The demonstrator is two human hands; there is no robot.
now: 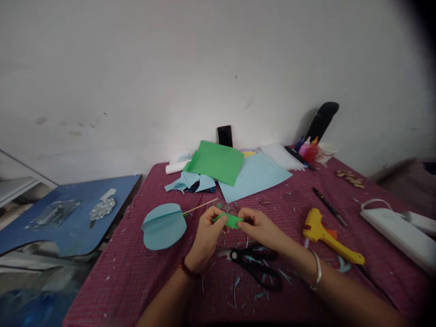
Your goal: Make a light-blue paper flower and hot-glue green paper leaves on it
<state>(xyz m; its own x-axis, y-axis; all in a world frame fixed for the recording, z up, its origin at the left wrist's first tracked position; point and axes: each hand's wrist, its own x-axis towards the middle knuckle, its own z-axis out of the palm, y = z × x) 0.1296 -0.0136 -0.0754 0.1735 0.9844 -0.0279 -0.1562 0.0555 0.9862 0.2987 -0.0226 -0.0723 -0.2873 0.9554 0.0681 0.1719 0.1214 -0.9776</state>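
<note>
Head view: left hand (207,231) and right hand (260,227) both pinch a green paper piece (231,220); no legible writing.

1. The green paper piece (230,220) is mostly covered by the fingertips of the left hand (207,236) and right hand (259,229), so its shape cannot be told
2. The black scissors (257,265) sit partly under the right wrist
3. Both forearms run off the bottom edge
4. The white box (397,231) is cut by the right edge
5. Small brownish bits (350,178) far right, too small to name
6. The bottles (306,149) at the back are blurred, labels unreadable
</note>
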